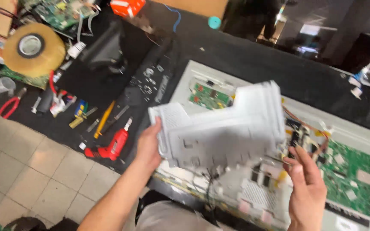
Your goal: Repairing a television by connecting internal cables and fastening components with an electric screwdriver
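Note:
My left hand grips the left edge of a grey perforated metal shield plate and holds it lifted and tilted above an opened flat-screen chassis. My right hand hovers with fingers apart just right of the plate's lower edge, not touching it. Beneath lie green circuit boards and a smaller green board with coloured wires, partly hidden by the plate.
A black mat covers the bench. At the left lie a red power screwdriver, a yellow-handled tool, red pliers, a big roll of brown tape and loose boards. Tiled floor shows at lower left.

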